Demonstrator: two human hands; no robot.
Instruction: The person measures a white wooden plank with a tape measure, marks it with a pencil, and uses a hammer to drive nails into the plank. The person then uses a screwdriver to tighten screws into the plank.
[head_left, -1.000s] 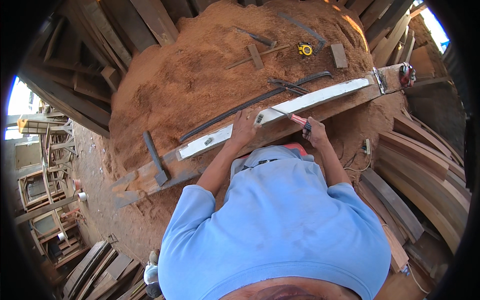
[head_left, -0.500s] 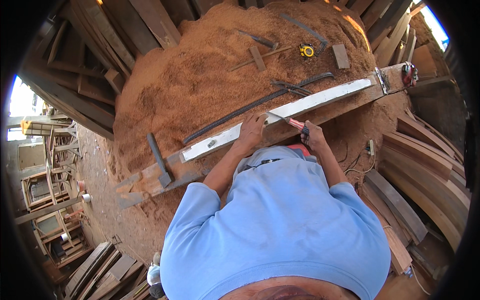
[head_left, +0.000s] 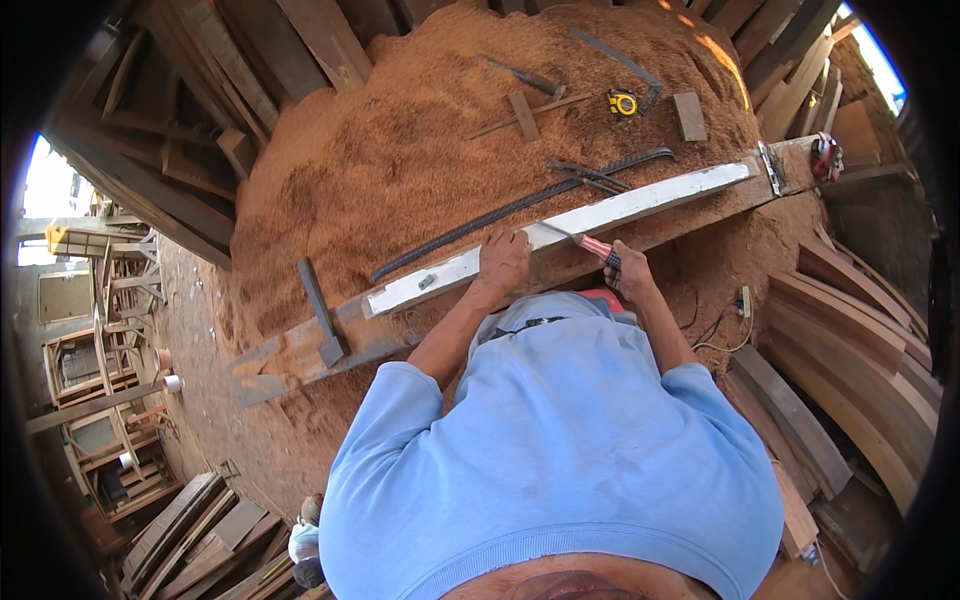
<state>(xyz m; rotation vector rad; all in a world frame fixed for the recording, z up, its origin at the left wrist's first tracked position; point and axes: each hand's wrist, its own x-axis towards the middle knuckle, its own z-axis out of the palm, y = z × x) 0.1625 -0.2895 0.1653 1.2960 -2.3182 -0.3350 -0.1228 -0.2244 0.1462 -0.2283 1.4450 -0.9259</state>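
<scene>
A long white-faced wooden strip point(head_left: 610, 208) lies along a thick brown plank point(head_left: 690, 218) in front of me. My left hand point(head_left: 503, 262) is closed over the strip near its middle, fingers curled across its face. In my right hand point(head_left: 627, 272) is a thin-bladed hand tool point(head_left: 597, 247) with a red, white and black handle. Its narrow dark blade points left and lies against the strip, just right of my left fingers. A small grey piece point(head_left: 427, 281) sits on the strip's left part. A hammer point(head_left: 320, 312) rests across the plank farther left.
Sawdust point(head_left: 400, 160) is heaped beyond the plank. On it lie a ribbed dark bar point(head_left: 520, 213), pliers point(head_left: 590, 176), a yellow tape measure point(head_left: 622, 102), a wooden block point(head_left: 689, 117) and a metal square point(head_left: 620, 62). Stacked boards point(head_left: 840, 330) stand at right.
The whole view has shifted slightly. My left fingers have drawn back a little to the left along the strip. The right hand keeps the same hold on the tool.
</scene>
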